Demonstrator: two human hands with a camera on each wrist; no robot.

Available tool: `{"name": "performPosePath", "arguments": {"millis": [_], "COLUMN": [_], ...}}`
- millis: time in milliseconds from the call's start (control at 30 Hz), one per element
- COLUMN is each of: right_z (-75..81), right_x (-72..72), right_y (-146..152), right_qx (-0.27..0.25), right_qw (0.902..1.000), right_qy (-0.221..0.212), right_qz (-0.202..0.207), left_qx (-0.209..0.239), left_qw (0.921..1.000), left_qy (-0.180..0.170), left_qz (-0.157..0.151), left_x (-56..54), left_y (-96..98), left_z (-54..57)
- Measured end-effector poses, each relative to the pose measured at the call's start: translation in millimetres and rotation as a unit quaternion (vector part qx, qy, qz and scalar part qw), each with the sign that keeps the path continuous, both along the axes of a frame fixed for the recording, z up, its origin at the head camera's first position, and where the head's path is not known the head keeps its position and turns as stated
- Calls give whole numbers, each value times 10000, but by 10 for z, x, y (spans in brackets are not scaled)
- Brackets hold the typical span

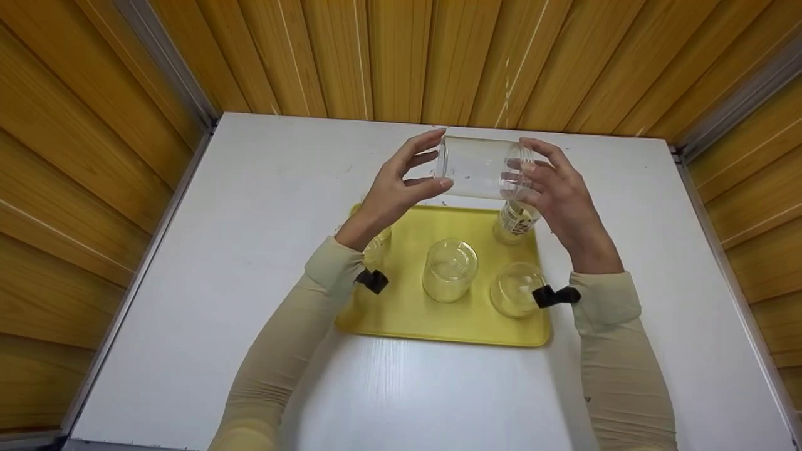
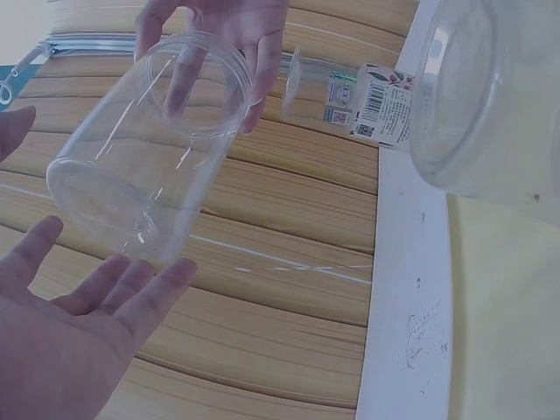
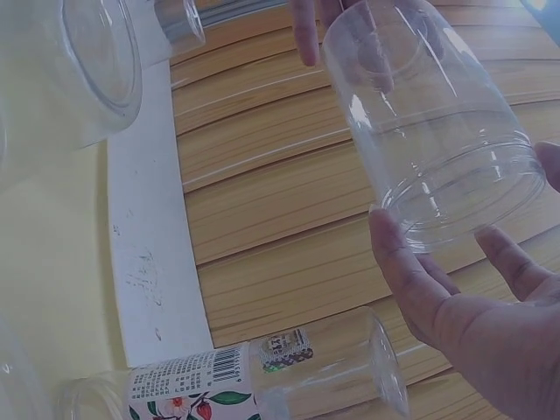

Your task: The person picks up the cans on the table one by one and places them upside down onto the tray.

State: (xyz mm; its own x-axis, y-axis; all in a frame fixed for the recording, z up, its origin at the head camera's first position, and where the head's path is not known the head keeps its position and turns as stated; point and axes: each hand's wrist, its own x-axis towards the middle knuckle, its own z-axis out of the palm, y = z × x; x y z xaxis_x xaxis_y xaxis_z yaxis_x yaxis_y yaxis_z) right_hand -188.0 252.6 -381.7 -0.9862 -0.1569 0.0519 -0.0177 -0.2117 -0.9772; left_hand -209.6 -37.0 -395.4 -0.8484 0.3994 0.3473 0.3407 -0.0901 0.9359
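A clear plastic jar [image 1: 476, 166] is held on its side above the far edge of the yellow tray [image 1: 401, 326]. My left hand [image 1: 401, 178] spreads its thumb and fingers around the base end. The threaded mouth is at the other end, gripped by my right hand [image 1: 561, 191], whose fingers show through the clear wall. In the left wrist view the left fingertips [image 2: 179, 271] lie at the rim of the base. Nothing is visible inside the jar [image 3: 437, 114].
On the tray stand a clear container [image 1: 450, 269] in the middle, another [image 1: 519, 288] at right, and a labelled clear bottle [image 1: 515, 222] at back right. Clear items [image 1: 374, 254] at left are partly hidden by my left arm. Wood-patterned panels [image 1: 401, 62] border the white table [image 1: 269, 188].
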Motion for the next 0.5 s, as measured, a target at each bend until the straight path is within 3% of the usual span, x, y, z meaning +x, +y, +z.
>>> {"name": "performPosePath", "arguments": {"millis": [500], "right_z": [3], "right_x": [30], "right_y": [-28], "right_qx": [124], "right_qw": [9999], "right_qy": [-56], "right_qz": [62], "left_qx": [-81], "left_qw": [9995], "left_qy": [-234], "left_qz": [211], "left_x": [-26], "left_y": [64], "left_z": [-13]}}
